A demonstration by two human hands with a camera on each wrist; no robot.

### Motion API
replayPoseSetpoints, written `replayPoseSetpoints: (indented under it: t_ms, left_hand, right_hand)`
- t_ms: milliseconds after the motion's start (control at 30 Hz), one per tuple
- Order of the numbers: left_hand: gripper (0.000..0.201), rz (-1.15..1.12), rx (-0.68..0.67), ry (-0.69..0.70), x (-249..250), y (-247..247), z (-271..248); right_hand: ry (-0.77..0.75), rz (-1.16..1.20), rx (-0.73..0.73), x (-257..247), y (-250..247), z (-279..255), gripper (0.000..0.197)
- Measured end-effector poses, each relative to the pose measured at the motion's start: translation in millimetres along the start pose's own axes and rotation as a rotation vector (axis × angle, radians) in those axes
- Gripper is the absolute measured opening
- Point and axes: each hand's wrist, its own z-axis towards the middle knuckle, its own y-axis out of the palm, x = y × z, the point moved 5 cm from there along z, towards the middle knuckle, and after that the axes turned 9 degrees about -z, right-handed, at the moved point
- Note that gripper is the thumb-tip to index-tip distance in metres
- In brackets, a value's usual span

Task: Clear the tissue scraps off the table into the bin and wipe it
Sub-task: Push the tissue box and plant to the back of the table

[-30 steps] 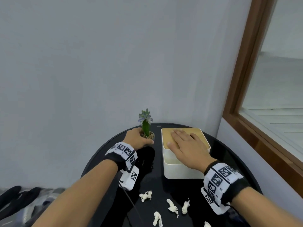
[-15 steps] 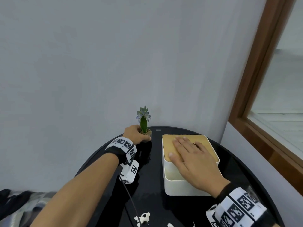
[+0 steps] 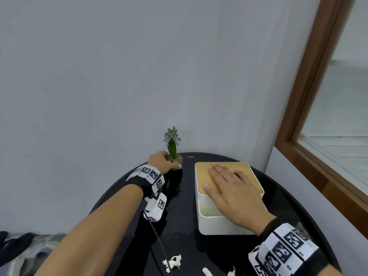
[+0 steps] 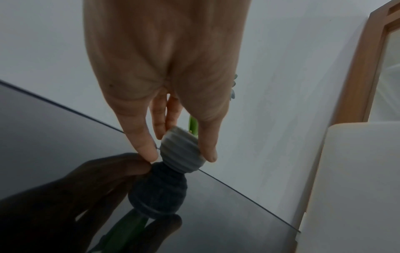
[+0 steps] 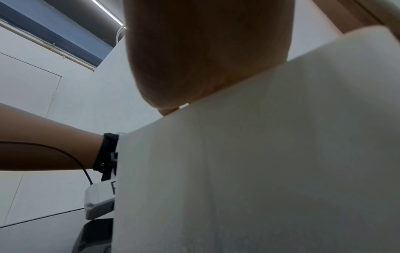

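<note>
Several white tissue scraps (image 3: 173, 262) lie at the near edge of the round black glossy table (image 3: 179, 226). My left hand (image 3: 169, 164) grips a small ribbed grey plant pot (image 3: 176, 159) at the table's back; thumb and fingers (image 4: 149, 147) clasp the pot (image 4: 181, 154), whose base meets its reflection in the tabletop. My right hand (image 3: 225, 182) lies flat, fingers straight, on the wooden lid (image 3: 203, 172) of a white box (image 3: 219, 224). From the right wrist only the palm (image 5: 205, 51) and the box wall (image 5: 259, 154) show. No bin is in view.
A grey wall runs close behind the table. A wood-framed window (image 3: 310, 136) stands at the right. Dark cloth (image 3: 18, 248) lies low at the left. My left wrist's camera cable (image 3: 159, 242) trails across the tabletop toward the scraps.
The head view has risen, so the scraps now sit at the bottom edge and fewer show. Both hands stay where they were, on the pot and on the lid.
</note>
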Motion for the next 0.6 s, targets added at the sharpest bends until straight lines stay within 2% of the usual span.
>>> replayPoseSetpoints:
  t_ms: [167,333,400,500,600]
  left_hand:
    - [0.070,0.041,0.013,0.007,-3,-5,-23]
    - [0.081,0.070,-0.015,0.061,-7,-10,-60]
    - [0.078,0.088,-0.020,0.103,-5,-12,-78]
    - [0.074,0.078,-0.032,0.166,6,-13,-108]
    - [0.075,0.032,-0.058,0.215,18,-9,-138]
  right_hand:
    - [0.001,-0.027,0.014,4,3,1,0.084]
    - [0.004,0.001,0.031,3,2,0,0.085]
    - [0.010,0.056,0.033,4,0,0,0.079]
    - [0.016,0.172,0.083,8,-10,-4,0.059]
    - [0.063,0.244,0.150,17,-21,-18,0.054]
